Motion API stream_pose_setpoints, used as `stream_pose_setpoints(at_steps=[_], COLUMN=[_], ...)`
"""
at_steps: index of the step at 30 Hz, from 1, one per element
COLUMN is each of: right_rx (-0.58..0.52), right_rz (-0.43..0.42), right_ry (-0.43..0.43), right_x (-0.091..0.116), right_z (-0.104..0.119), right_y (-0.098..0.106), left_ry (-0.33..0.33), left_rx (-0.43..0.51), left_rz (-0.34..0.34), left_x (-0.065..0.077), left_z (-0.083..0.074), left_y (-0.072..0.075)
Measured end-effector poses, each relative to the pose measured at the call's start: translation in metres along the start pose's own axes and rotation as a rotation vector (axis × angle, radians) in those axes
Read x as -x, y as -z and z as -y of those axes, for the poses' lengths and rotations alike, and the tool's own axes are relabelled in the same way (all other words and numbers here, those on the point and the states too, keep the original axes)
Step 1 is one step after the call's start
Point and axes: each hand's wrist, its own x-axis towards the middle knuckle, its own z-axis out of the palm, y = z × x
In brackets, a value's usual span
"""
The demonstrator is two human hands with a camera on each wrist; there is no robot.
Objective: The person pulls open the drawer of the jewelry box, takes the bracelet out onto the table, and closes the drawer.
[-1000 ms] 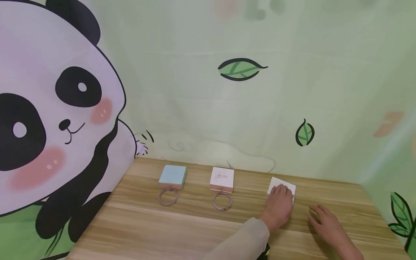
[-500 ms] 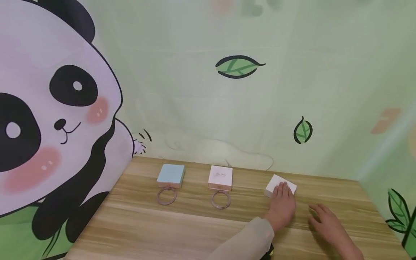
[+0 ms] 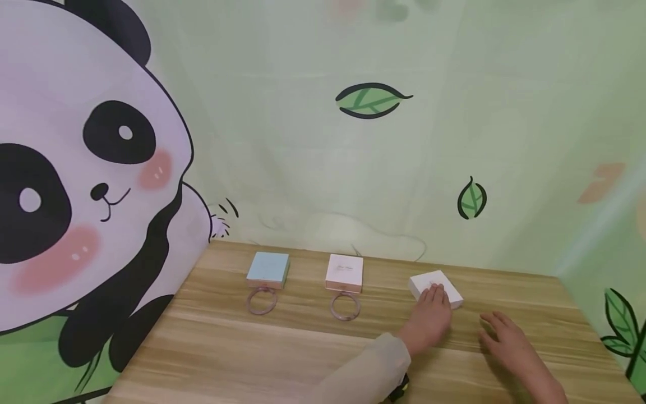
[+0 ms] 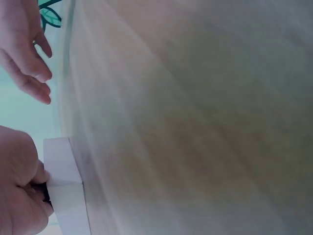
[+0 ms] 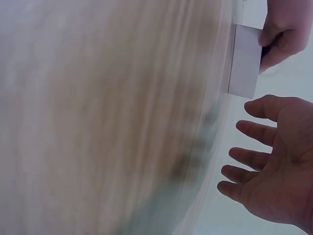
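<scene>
A small white box (image 3: pixel 436 280) lies at an angle on the wooden table, right of the middle. My left hand (image 3: pixel 428 322) rests on its top, fingertips over the near half of the lid. In the left wrist view, thumb and fingers of this left hand (image 4: pixel 19 183) are bent down onto the box (image 4: pixel 66 191). A dark spot shows between them; I cannot tell whether it is a thing or shadow. To the right, my right hand (image 3: pixel 507 342) stays apart from the box, palm inward. Its fingers are spread in the right wrist view, holding nothing (image 5: pixel 279 156).
Left of my hands stand a pale blue box (image 3: pixel 269 267) and a white-topped box (image 3: pixel 345 270). In front of each lies a thin ring, like a bangle: the left ring (image 3: pixel 249 306) and the middle ring (image 3: pixel 358 310). Behind the wooden table (image 3: pixel 282 365) hangs a panda-printed backdrop (image 3: pixel 404 163).
The box under my left hand has turned, and more of its side faces show. My left hand has shifted slightly with it. The right hand has barely moved.
</scene>
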Motion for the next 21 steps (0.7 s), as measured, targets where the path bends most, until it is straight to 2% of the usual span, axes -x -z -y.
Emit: stream_pose_setpoints(at_steps=[4,7,10,15,21], right_rx=[0.001,-0.006,-0.01,-0.011,-0.009], right_rz=[-0.018,-0.021,-0.013,-0.007,-0.011], right_ry=[0.014,0.019,0.016,0.017,0.024], right_x=[-0.001,-0.003,-0.004,-0.006,-0.007], right_z=[-0.002,-0.002,-0.002,-0.003,-0.001], right_y=[-0.002,-0.005,-0.008,-0.007,-0.01], left_ry=[0.032,0.103,0.14,0.119,0.092], left_rx=[0.05,0.091,0.11,0.1,0.088], left_rz=[-0.005,0.025,0.064,0.067,0.034], left_x=[-0.002,-0.004,-0.007,-0.011,-0.005], left_z=[0.003,0.002,0.001,0.004,0.01], left_y=[0.003,0.003,-0.002,-0.006,-0.003])
